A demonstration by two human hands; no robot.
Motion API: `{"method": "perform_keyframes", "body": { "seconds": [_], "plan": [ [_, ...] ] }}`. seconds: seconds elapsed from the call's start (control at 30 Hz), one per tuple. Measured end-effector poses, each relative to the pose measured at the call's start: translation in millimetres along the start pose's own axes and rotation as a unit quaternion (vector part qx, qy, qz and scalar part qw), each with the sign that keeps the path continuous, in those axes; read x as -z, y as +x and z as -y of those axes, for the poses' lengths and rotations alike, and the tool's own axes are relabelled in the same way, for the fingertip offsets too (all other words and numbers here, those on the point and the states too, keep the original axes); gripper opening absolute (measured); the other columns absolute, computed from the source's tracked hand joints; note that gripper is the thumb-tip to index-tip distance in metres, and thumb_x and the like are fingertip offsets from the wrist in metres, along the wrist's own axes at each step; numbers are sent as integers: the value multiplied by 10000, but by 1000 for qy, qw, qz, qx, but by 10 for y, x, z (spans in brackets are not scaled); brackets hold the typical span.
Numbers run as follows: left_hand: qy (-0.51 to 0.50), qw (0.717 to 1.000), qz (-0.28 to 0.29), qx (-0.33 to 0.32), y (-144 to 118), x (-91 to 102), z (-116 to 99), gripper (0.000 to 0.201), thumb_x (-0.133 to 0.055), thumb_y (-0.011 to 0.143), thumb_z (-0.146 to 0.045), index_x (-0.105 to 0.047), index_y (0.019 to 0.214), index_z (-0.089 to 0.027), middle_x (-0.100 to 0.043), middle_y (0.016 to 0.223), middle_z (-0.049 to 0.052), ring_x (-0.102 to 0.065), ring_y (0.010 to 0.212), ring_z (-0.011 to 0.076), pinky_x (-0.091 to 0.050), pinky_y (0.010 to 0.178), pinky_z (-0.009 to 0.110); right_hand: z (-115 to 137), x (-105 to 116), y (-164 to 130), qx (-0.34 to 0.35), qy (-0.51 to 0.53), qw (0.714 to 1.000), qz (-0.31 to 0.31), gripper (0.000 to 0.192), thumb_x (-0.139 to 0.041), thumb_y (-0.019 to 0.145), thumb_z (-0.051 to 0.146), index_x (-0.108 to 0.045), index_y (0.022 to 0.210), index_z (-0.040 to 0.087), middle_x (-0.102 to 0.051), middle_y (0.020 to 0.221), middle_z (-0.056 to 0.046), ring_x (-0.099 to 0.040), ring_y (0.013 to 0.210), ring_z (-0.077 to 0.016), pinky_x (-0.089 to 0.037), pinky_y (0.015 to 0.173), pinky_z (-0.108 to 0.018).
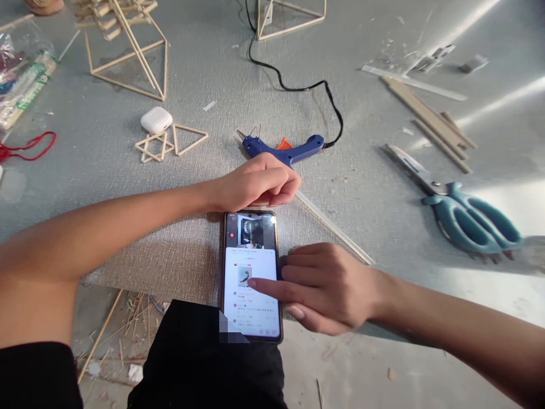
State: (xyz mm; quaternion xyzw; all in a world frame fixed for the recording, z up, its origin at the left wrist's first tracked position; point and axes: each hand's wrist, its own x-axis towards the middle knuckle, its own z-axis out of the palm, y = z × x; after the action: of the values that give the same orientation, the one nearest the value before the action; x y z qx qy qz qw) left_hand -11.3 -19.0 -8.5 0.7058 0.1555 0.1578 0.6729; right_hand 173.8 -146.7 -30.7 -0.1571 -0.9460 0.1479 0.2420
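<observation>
On grey mat, centre: phone [251,275], screen lit; right hand [317,287] forefinger extended, touching screen, nothing held; left hand [255,184] loosely curled just above phone; blue glue gun [283,150] beyond

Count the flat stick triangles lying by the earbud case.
3: two overlapping flat triangles touching the earbud case, one just right of them. Left hand is fisted; right hand taps the phone.
</observation>
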Motion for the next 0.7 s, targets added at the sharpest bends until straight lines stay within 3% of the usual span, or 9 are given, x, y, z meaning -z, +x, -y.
{"method": "perform_keyframes", "body": {
  "seconds": [0.27, 0.5, 0.7],
  "plan": [
    [-10, 1000, 6, -19, 11, 0, 5, 327, -401, 892, -177, -447, 568, -167, -262, 482, -58, -221, 440, 54, -161, 438, 198, 6, -3, -1, 6, -5, 1000, -4, 426, -285, 1062, 303, -609, 1268, 119, -585, 640, 19, -491, 527, -156, -392, 524, -310],
    [-17, 1000, 9, -22, 13, -1, 1, 313, -418, 877, -155, -447, 566, -167, -263, 478, -59, -229, 435, 54, -167, 427, 193, 31, 47, 10, 9, -7, 995, -98, 352, -267, 1031, 191, -584, 879, 177, -503, 572, 18, -401, 505, -163, -311, 494, -342],
    [-15, 1000, 2, -19, 8, -16, -10, 313, -428, 869, -144, -433, 558, -173, -265, 475, -55, -229, 433, 59, -171, 416, 196, 29, 60, 0, 12, -3, 996, -89, 365, -267, 1025, 184, -517, 761, 219, -428, 557, 28, -355, 496, -159, -267, 507, -350]
  ]
}}
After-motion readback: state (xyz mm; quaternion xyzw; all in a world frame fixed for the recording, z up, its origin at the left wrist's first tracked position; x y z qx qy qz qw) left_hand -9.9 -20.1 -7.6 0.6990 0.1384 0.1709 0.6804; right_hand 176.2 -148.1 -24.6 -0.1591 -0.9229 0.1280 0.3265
